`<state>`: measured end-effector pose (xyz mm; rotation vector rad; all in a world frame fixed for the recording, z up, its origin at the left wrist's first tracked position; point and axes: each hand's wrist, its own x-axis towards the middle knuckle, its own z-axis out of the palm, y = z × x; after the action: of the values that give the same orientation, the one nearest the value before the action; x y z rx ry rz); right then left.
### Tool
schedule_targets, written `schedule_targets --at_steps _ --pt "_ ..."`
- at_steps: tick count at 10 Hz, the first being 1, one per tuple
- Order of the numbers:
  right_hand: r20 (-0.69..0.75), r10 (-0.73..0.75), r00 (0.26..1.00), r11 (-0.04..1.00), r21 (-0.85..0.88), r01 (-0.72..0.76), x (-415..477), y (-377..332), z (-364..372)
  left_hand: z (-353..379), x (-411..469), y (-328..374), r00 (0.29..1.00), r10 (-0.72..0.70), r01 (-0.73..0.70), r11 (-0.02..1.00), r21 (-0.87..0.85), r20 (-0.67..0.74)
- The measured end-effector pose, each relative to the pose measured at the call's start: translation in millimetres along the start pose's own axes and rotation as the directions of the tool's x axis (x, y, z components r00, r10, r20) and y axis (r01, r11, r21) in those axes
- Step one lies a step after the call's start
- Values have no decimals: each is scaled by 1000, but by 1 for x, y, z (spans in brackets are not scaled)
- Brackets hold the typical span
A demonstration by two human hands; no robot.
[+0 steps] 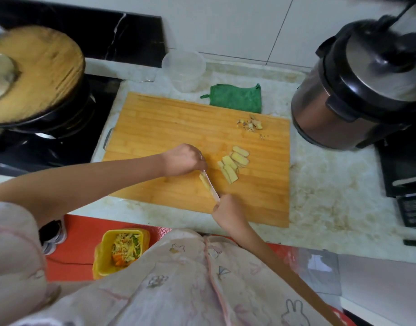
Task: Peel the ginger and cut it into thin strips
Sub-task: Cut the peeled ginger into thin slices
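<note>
your right hand (228, 212) grips the knife (211, 188) near the cutting board's (155, 128) front edge. your left hand (183, 160), fingers curled, pins the ginger piece (203, 181) against the blade; its long axis runs along the blade, between both hands. the ginger slices (235, 163) lie just to the right. no writing is readable.

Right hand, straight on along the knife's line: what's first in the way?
Likely the left hand: the knife in the right hand points up-left at its fingers, which hold the ginger piece. Heights unclear.
</note>
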<state>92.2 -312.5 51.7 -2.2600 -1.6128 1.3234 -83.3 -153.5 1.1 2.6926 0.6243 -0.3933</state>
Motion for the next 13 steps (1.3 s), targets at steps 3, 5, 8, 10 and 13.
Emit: schedule_targets --at_steps 3,5,8,10,13 --pt "-30 -14 999 999 -37 13 11 5 7 -11 -2 20 954 95 -47 984 172 -284" --pt "-21 35 999 999 -12 -36 17 8 7 -7 6 26 803 33 -27 999 18 -595" --pt "36 40 999 994 102 -44 26 21 -2 40 5 53 689 -701 306 512 -803 -184" --pt "173 191 966 892 380 -245 37 31 -9 55 21 70 606 -763 214 430 -877 -226" --pt "300 189 935 816 481 -319 42 40 -10 59 19 58 719 -598 171 646 -743 -355"
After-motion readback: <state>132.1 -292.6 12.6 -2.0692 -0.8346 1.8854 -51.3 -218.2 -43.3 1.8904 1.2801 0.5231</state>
